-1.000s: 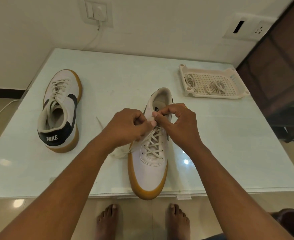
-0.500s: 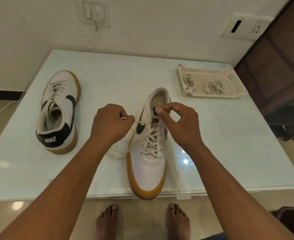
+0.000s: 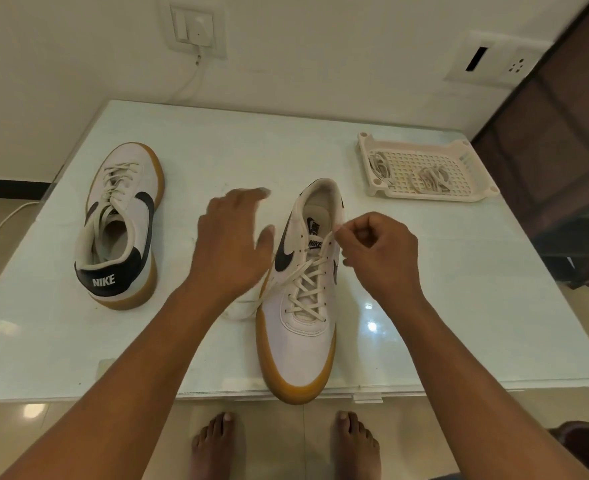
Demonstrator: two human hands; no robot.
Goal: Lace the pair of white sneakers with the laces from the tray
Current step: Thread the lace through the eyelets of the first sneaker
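A white sneaker [image 3: 303,344] with a gum sole and black swoosh lies in front of me, toe over the table's near edge, its cream lace [image 3: 307,289] crossed through most eyelets. My right hand [image 3: 378,252] pinches a lace end beside the upper right eyelets. Left of the shoe, my left hand [image 3: 232,244] hovers with fingers spread and holds nothing. A loose length of lace [image 3: 241,308] trails on the table under my left wrist. The second sneaker [image 3: 120,226], laced, sits at the far left, heel toward me.
A cream perforated tray [image 3: 473,181] with bundled laces stands at the back right of the glass table [image 3: 459,306]. A dark wooden chair [image 3: 563,168] stands to the right. A wall socket with a white cable sits behind. My bare feet show below the table edge.
My left hand let go of the lace end and swung out to the left, fingers spreading open. My right hand moved a little right, still pinching its lace end.
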